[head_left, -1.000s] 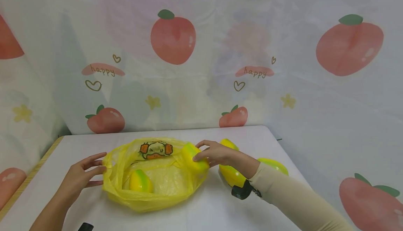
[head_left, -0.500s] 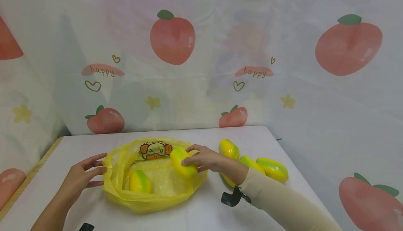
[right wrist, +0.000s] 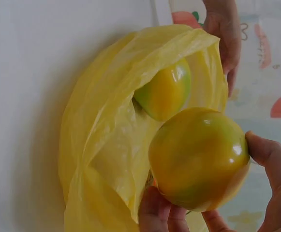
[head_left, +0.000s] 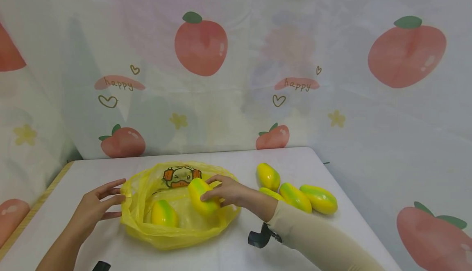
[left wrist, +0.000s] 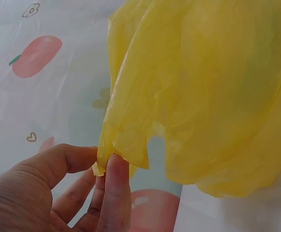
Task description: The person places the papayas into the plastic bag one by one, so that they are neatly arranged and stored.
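Leftward over the yellow bag (head_left: 162, 238) has come the right hand (head_left: 229, 192), thumb and fingertips gripping a yellow-green fruit (head_left: 201, 200) just left of them, long axis roughly across the fingers. Farther left, past a second fruit (head_left: 164, 214) inside, the left hand (head_left: 96, 206) pinches the yellow bag.

A fruit-printed backdrop (head_left: 236, 115) rises behind the white table (head_left: 214, 259).

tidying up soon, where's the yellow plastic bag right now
In the head view, the yellow plastic bag sits left of centre on the white tabletop, between the left hand pinching its edge and four oval yellow-green fruits.
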{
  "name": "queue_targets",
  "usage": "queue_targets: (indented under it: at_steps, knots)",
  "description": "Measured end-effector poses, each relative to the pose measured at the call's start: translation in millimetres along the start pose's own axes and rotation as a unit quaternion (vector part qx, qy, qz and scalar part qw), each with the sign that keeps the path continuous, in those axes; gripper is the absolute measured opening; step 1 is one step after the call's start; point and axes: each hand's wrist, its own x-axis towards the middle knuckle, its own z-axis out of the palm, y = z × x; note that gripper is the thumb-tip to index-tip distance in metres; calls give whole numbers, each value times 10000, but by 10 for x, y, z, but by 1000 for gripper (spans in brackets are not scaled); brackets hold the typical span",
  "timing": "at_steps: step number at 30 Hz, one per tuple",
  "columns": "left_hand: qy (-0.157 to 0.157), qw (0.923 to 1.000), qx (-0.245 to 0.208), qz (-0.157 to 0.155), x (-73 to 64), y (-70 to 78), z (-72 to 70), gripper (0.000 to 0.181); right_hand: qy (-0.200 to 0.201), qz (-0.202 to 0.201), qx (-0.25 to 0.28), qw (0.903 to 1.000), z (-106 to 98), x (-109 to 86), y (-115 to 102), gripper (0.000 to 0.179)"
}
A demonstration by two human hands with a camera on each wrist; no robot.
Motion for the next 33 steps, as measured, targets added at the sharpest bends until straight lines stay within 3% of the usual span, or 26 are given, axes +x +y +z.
queue_targets:
  at_steps: [20, 33]
  knots:
    - [-7, 9999, 97, -95, 8, -16, -11, 75, -131, 115, 204, 9996, 381, 73, 55, 53]
    - [-2, 9999, 44, -140, 4, -3, 4, 74, -119, 368, -267, 9989, 516, 162, 102, 51]
